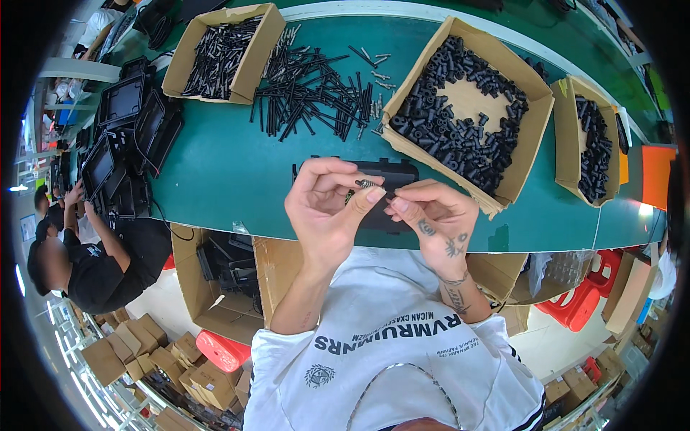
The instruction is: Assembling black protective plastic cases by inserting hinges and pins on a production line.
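Above the near part of the table, my left hand (320, 205) pinches a small metal spring (369, 184) between thumb and fingertips. A dark tip pokes out at the spring's left end; whether it is a screw I cannot tell. Close by on the right, my right hand (440, 219) has its thumb and forefinger pressed together at a small dark piece, too hidden to name. Beneath both hands lies a flat black plastic case (397, 171), partly covered by them.
Long black screws (305, 97) lie heaped beyond my hands, with several loose springs (381, 75) beside them. Cardboard boxes hold springs and screws (223, 57), black plastic fittings (460, 133) and more fittings (594, 151). Black plastic housings (129, 136) are piled left, near a seated co-worker (108, 258).
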